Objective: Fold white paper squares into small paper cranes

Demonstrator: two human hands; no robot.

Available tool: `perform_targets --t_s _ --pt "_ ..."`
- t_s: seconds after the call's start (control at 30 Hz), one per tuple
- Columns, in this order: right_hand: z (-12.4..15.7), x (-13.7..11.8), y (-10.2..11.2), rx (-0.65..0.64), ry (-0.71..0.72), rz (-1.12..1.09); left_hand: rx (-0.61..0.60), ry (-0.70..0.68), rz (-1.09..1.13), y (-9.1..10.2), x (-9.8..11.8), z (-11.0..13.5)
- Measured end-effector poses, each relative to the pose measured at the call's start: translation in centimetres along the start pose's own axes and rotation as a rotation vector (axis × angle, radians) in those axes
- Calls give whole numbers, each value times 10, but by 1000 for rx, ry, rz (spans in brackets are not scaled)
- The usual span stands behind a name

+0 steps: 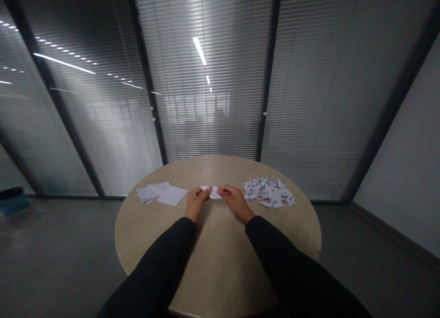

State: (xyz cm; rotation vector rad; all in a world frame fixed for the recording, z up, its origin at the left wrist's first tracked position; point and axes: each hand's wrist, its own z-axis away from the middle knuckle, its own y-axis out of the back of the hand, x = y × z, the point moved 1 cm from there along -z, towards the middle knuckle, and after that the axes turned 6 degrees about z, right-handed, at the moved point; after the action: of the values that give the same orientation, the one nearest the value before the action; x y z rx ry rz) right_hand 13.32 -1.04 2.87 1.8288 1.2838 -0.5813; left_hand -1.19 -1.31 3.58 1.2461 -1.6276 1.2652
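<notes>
A small piece of white paper is stretched between my two hands over the middle of the table. My left hand pinches its left end between thumb and fingers. At the opposite end, my right hand grips the paper the same way. Whether the paper is folded is too small to tell for sure. Flat white paper sheets lie loosely overlapped to the left of my left hand. Just past my right hand spreads a heap of small folded paper pieces with pointed ends.
The round wooden table carries all the paper. Behind it stands a glass partition with blinds in dark frames. A dark-rimmed blue bin is on the floor at far left, and a pale wall rises at right.
</notes>
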Motion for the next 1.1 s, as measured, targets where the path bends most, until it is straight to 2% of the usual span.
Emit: perform_targets --t_s 0.3,0.5,0.63,0.87,1.1 --pt "2 -7 -1 -14 3 48 15 -43 -14 -3 -1 1" --pt "3 -2 -1 -21 -30 37 -53 -22 47 -5 -4 2" --pt "4 -2 -2 -4 -22 67 -76 -58 38 -6 -6 0" --pt "4 -4 -1 -4 42 96 -54 -19 84 -4 -9 -2" --pt "2 -2 -3 -28 20 32 -34 -34 116 -4 -4 0"
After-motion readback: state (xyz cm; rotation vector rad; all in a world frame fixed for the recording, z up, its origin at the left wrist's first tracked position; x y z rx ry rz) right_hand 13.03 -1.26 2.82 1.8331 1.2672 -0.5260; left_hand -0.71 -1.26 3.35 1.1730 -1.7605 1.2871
